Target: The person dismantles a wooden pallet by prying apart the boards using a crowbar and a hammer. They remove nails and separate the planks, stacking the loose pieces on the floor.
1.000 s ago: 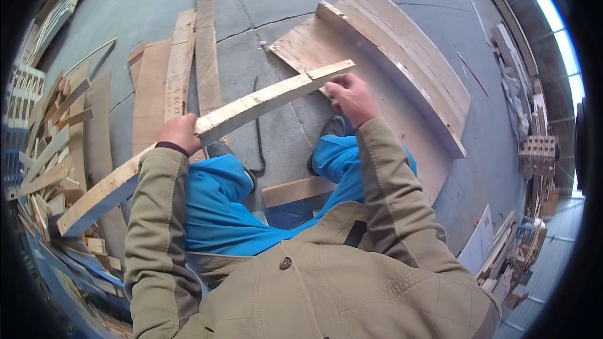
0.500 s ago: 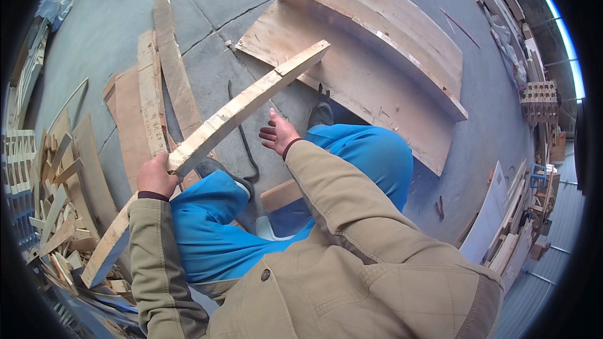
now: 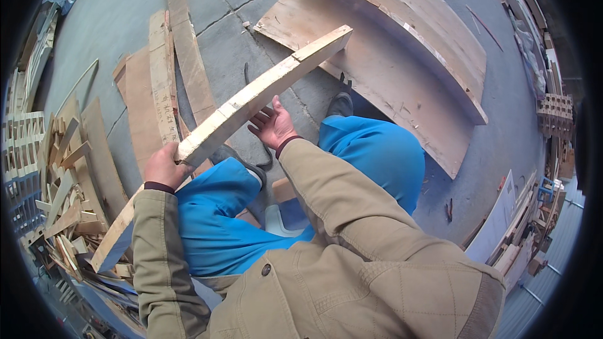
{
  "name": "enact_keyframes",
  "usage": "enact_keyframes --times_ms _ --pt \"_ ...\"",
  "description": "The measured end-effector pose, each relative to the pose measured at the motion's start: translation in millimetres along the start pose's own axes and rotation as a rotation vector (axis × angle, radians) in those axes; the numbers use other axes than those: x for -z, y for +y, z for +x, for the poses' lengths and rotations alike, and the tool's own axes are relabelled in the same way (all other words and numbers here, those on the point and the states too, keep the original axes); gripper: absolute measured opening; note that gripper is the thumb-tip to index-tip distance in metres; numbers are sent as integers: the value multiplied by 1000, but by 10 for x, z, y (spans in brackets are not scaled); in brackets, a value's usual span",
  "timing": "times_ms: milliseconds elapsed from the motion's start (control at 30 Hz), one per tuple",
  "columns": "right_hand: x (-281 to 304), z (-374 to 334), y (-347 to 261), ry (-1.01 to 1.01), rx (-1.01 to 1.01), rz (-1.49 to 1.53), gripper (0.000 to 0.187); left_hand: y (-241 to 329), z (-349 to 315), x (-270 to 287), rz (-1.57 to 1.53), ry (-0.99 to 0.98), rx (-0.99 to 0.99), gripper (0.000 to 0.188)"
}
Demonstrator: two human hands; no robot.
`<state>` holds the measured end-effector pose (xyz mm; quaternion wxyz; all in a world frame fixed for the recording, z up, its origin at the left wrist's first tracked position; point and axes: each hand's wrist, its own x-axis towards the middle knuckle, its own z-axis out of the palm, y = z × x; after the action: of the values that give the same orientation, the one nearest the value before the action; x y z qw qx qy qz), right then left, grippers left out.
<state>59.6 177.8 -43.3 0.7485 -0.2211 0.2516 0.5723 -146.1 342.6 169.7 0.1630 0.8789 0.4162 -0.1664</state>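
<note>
A long, squared wooden beam (image 3: 267,90) slants across my front, its far end raised toward the upper right. My left hand (image 3: 164,166) is closed around it above my left thigh. The beam's near part (image 3: 117,235) runs down past my left forearm. Beside the beam's lower side is my right hand (image 3: 275,125), palm turned up and fingers apart. Its fingertips reach the beam's edge; whether they touch it I cannot tell.
Ahead lies a large plywood panel (image 3: 383,97) with a long batten (image 3: 402,37) along it. Several boards (image 3: 191,66) lie on the floor to the left. Wood offcuts (image 3: 69,213) are heaped at the lower left. A dark bent bar (image 3: 246,74) lies near my left foot.
The right hand has come closer to the beam, with its palm turned further up. The left hand keeps its grip. The whole view has shifted slightly.
</note>
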Motion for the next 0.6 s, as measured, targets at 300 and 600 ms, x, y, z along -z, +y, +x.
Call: enact_keyframes --times_ms 300,600 --pt "8 6 21 71 59 118 63 -400 330 -206 -304 -201 -29 42" --pt "170 79 16 139 115 84 38 -869 867 -594 -582 -539 -16 44"
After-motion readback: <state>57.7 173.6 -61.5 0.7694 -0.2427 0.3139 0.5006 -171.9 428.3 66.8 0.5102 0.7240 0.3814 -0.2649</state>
